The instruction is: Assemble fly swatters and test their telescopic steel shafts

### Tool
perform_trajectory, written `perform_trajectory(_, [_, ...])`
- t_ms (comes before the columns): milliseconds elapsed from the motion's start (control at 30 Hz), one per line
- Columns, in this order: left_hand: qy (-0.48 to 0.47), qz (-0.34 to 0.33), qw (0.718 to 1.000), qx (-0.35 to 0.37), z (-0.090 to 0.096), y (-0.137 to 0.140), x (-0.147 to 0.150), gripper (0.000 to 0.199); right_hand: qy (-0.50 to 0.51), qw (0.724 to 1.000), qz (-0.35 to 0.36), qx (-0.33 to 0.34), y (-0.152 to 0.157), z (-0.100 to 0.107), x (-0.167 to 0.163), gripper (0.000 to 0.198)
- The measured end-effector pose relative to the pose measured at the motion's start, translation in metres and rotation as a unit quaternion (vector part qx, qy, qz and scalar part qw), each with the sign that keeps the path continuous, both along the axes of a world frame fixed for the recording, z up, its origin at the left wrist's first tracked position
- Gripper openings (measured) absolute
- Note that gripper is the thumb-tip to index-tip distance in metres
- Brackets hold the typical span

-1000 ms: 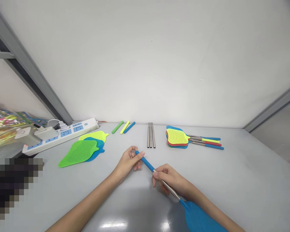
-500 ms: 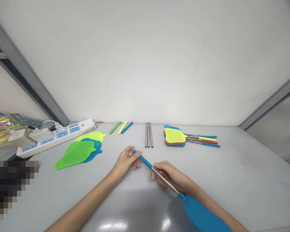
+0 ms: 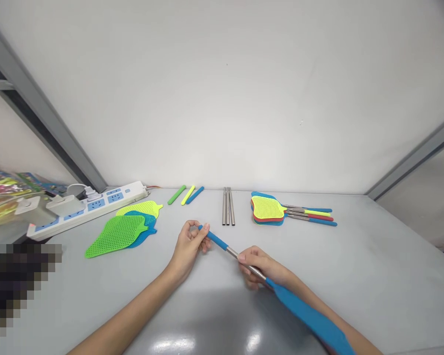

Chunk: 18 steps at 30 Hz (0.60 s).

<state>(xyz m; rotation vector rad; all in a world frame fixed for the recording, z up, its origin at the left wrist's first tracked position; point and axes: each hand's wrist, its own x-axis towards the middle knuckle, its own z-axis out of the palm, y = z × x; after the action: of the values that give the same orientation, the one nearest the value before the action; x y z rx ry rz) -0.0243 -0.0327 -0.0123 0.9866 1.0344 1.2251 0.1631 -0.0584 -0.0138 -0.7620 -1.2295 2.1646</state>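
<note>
The left hand (image 3: 188, 244) pinches the end of a blue, slim, round grip (image 3: 216, 239) between thumb and fingers. The right hand (image 3: 261, 266) is closed around the silver metal rod (image 3: 258, 272) of the same swatter, and its blue flat head (image 3: 311, 315) points to the lower right, above the grey worktop (image 3: 385, 276). These three parts are in one line, so I judge this swatter is nearly or fully assembled; whether the grip sits completely, I cannot tell.

At the right lies a stack of finished-looking swatters with coloured mesh heads (image 3: 268, 208); four handles can be counted: two blue, one yellow, one red. Not yet joined are three bare silver metal rods (image 3: 228, 207), three loose grips in green, yellow and blue (image 3: 176, 195), and three loose mesh heads in green, blue and yellow (image 3: 116, 236). It seems parts for three more swatters are left.
</note>
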Motion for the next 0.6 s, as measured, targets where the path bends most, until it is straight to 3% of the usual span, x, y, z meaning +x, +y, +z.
perform_trajectory(133, [-0.012, -0.001, 1.0, -0.004, -0.0021, 0.0012, -0.0006, 0.025, 0.025, 0.998, -0.048, -0.024, -0.0018, 0.0059, 0.0018, 0.033])
perform_trajectory(367, [-0.022, -0.019, 0.999, -0.021, -0.0015, 0.0028, -0.0022, 0.023, 0.039, 0.995, -0.043, -0.085, -0.0001, 0.0044, 0.0058, 0.032])
perform_trajectory(600, [-0.027, 0.007, 1.0, -0.007, -0.0021, 0.0004, -0.0001, 0.024, 0.062, 0.993, -0.054, -0.086, 0.0027, 0.0023, 0.0084, 0.032])
